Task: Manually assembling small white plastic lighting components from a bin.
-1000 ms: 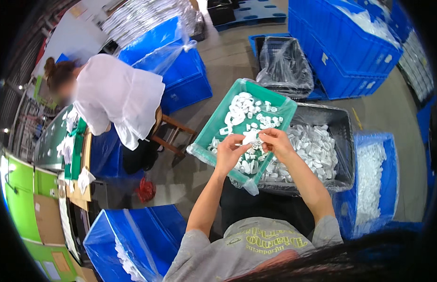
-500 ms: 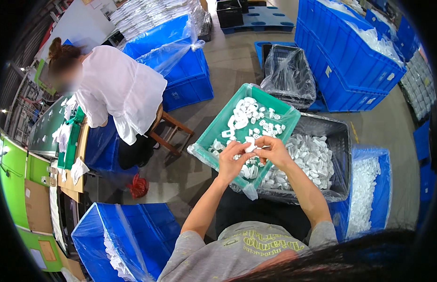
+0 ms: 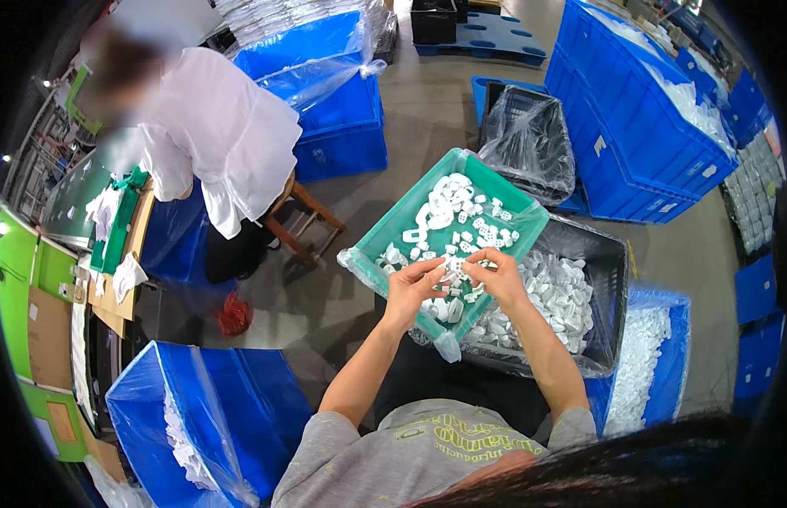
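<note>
My left hand (image 3: 409,292) and my right hand (image 3: 500,279) meet over a green plastic tray (image 3: 519,205). Thumbs and fingertips pinch a small white plastic part (image 3: 455,269) with holes in it, one hand at each side; the fingers partly cover it. Loose in the tray lie white curved plastic pieces (image 3: 449,193) toward the far side and several small white pieces with holes (image 3: 487,230) nearer the right. The tray rests partly over a black crate (image 3: 611,326), lined with clear film and heaped with white plastic parts (image 3: 558,292).
Blue bins (image 3: 639,127) stand stacked at the far right. A blue bin (image 3: 652,364) of white parts is at my right, another blue bin (image 3: 216,415) at my left. A co-worker in a white top (image 3: 228,127) sits on a wooden stool (image 3: 300,216). A red bag (image 3: 233,315) lies on the floor.
The larger curved white piece is gone from my fingertips; a small holed part shows between them now. My hands have drawn slightly apart. The view has shifted a little.
</note>
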Action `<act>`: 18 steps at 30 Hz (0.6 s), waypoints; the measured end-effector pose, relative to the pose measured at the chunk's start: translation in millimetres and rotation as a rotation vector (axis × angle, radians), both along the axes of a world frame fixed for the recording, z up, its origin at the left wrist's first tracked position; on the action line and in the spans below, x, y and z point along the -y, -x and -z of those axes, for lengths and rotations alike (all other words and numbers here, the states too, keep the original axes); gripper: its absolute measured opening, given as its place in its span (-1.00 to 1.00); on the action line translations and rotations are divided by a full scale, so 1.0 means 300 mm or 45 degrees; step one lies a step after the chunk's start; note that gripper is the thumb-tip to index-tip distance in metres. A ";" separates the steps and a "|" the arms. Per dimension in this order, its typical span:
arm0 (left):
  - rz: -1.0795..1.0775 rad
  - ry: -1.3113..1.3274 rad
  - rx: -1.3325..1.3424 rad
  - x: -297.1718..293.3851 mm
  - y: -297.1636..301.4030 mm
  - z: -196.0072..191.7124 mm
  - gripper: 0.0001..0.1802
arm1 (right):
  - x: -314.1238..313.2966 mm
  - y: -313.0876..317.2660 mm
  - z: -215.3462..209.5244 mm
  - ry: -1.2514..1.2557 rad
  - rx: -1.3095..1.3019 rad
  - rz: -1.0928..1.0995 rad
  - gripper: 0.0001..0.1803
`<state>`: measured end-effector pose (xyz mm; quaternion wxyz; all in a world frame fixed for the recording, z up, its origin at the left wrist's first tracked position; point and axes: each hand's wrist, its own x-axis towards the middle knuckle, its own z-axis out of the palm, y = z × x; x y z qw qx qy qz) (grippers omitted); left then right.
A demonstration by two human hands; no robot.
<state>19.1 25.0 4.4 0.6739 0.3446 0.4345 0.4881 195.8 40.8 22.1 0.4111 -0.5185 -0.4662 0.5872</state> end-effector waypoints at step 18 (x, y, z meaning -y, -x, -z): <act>0.011 0.014 0.214 0.041 0.082 0.005 -0.68 | 0.009 0.052 -0.063 -0.038 0.000 -0.134 -0.89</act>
